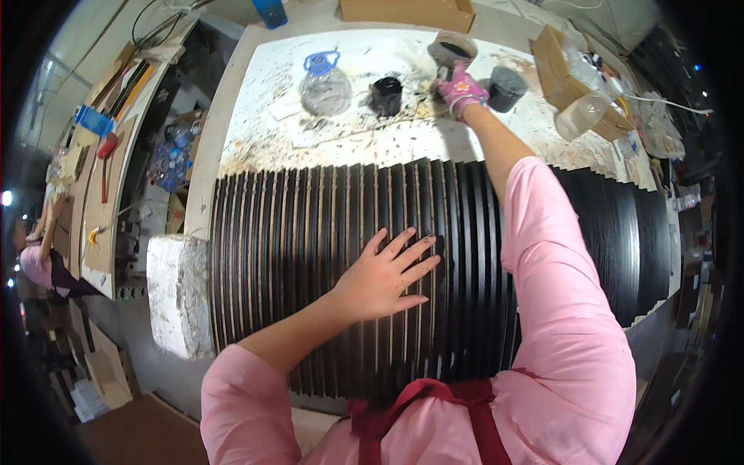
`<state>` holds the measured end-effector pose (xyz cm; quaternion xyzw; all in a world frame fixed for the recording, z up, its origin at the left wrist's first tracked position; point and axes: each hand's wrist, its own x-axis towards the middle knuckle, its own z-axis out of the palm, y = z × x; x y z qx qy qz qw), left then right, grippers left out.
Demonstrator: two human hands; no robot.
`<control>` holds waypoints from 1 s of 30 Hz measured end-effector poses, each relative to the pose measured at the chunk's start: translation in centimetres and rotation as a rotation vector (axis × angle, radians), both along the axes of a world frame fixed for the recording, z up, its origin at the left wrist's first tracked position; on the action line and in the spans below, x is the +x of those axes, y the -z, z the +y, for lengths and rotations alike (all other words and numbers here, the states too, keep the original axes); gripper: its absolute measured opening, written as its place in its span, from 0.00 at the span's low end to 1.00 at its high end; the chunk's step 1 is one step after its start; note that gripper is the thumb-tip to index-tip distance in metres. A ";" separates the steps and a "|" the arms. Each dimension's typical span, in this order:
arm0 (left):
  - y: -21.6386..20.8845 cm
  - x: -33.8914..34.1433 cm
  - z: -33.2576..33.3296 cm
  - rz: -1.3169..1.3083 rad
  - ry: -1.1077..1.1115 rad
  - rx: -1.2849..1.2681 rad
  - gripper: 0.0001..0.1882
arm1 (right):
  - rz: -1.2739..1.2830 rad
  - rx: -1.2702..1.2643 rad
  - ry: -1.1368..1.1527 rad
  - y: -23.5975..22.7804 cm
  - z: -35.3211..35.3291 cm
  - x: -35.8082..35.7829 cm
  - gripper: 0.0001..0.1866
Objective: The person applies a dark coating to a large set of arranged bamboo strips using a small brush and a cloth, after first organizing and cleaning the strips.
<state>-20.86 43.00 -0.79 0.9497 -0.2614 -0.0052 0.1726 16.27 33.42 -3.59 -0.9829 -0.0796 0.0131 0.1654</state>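
A long row of black-coated strips [325, 225], set side by side with pale gaps showing between many of them, spans the table in front of me. My bare left hand [387, 280] lies on them with its fingers spread. Beyond the strips, my right hand [463, 89] wears a pink patterned glove, its fingers curled at the near side of a tub of dark liquid [453, 51]. What those fingers hold is hidden. To their right stands a dark grey cup [508, 87]. A black-smeared cup [386, 97] and a clear jug with a blue top [325, 91] stand to the left.
White, black-spattered sheeting [256, 116] covers the far tabletop. At the right are a cardboard box [558, 66] and a clear bottle [583, 115]. A white foam block [178, 294] sits at the row's left end. Another person [48, 260] is at a bench far left.
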 end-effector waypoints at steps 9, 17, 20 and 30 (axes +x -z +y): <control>-1.7 2.5 1.3 0.018 -0.056 -0.116 0.31 | 0.264 1.083 -0.095 -0.7 -2.7 1.4 0.25; -4.2 19.2 10.2 -0.226 -0.682 -0.173 0.16 | 1.057 1.661 -0.045 -3.1 -3.9 -3.8 0.13; -2.7 22.1 10.0 -0.154 -0.760 -0.156 0.16 | 1.138 1.727 -0.116 -1.7 -4.6 -3.8 0.11; -1.2 25.1 10.4 -0.404 -0.707 -0.187 0.10 | 0.802 1.519 -0.114 -3.0 -2.6 -5.5 0.16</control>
